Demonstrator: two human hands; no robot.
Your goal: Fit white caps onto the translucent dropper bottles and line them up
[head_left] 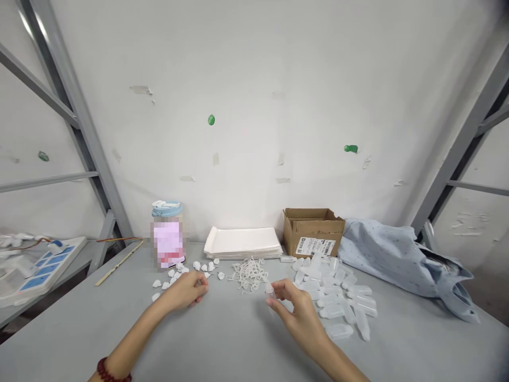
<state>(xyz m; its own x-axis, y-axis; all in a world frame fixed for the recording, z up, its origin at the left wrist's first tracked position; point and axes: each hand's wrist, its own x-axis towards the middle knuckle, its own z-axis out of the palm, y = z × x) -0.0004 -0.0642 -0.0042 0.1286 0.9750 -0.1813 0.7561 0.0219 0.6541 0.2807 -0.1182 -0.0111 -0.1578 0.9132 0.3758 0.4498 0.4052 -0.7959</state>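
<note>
My right hand [296, 307] grips a small clear plastic bottle [270, 289] between thumb and fingers, above the middle of the grey table. Close beyond it lies a tangled heap of white rings with thin tails [250, 273]. To its right spreads a pile of translucent plastic bottles [330, 297]. My left hand [189, 289] is closed, its fingers curled together beside scattered small white caps [204, 267]; what it holds, if anything, is hidden. A dark red beaded bracelet [113, 370] circles the left wrist.
Against the wall stand a blue-lidded container [167, 209], a stack of white padded envelopes [242, 241] and an open cardboard box [314, 231]. Light blue cloth [397, 260] lies at right. A thin strip [119, 263] lies at left. Grey metal frames [79, 122] flank the table.
</note>
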